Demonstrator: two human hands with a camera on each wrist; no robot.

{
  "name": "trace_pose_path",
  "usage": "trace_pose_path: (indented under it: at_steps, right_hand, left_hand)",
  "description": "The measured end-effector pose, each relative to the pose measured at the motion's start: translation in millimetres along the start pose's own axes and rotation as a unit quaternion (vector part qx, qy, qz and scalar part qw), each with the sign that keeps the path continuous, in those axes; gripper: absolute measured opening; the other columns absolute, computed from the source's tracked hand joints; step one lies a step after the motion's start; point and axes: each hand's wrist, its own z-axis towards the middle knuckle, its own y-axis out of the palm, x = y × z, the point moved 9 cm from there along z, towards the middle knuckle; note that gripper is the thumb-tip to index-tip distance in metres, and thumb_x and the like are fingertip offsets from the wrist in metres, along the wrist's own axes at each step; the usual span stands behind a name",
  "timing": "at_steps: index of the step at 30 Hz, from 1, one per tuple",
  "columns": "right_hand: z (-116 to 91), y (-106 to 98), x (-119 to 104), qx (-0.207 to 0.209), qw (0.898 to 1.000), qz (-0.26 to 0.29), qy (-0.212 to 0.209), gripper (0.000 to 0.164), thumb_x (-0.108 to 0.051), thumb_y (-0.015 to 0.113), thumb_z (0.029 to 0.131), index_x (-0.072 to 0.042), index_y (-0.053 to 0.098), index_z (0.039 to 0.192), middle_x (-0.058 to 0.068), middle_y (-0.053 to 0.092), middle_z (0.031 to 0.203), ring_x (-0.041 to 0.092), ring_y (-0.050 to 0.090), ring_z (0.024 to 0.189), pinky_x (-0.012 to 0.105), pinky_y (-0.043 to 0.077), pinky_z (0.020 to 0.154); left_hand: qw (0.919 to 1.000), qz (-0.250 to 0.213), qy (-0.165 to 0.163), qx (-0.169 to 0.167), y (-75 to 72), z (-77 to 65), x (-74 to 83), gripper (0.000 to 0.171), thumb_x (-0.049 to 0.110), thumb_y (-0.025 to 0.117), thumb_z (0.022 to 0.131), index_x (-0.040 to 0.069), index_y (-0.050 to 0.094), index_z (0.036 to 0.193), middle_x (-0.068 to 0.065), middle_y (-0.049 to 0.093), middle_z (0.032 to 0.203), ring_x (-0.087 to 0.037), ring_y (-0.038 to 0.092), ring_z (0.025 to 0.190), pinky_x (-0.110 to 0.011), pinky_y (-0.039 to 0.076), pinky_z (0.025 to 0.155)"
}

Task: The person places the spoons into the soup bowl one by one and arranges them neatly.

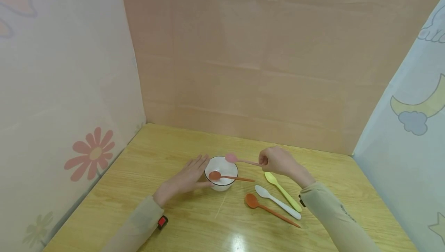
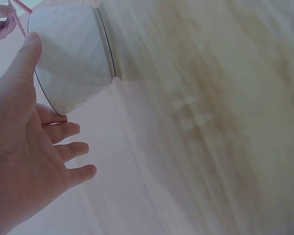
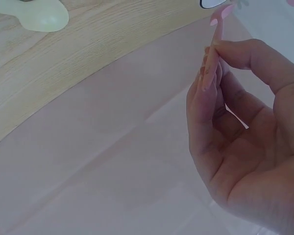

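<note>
A white bowl (image 1: 219, 187) with a dark rim stands on the table, an orange-red spoon (image 1: 240, 178) lying in it with its handle out over the right side. My left hand (image 1: 185, 176) touches the bowl's left side, thumb at the near side and straight fingers spread toward the back. In the left wrist view the thumb lies at the rim of the bowl (image 2: 71, 54). Between thumb and fingers my right hand (image 1: 279, 162) pinches the handle of a pink spoon (image 1: 231, 158), whose head overlaps the bowl's far rim. The pink spoon (image 3: 215, 36) also shows in the right wrist view.
Right of the bowl lie a yellow spoon (image 1: 285, 192), a white spoon (image 1: 278, 202) and a second orange-red spoon (image 1: 272, 210), handles toward the near right. A peach backdrop (image 1: 243, 70) rises behind the wooden table (image 1: 194, 221), with patterned sheets at both sides.
</note>
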Motion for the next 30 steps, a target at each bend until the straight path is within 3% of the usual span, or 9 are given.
trace_pose_path:
  at_steps: [30]
  right_hand:
    - [15, 13, -20, -0.031, 0.999, -0.023, 0.001, 0.012, -0.005, 0.075, 0.076, -0.015, 0.070, 0.076, -0.005, 0.067, 0.075, 0.009, 0.057, 0.069, 0.025, 0.045, 0.057]
  left_hand:
    - [0.9999, 0.004, -0.004, -0.009, 1.0, -0.1, -1.2, 0.093, 0.055, 0.059, 0.094, -0.003, 0.020, 0.156, -0.021, 0.019, 0.165, -0.044, 0.015, 0.153, -0.062, 0.019, 0.122]
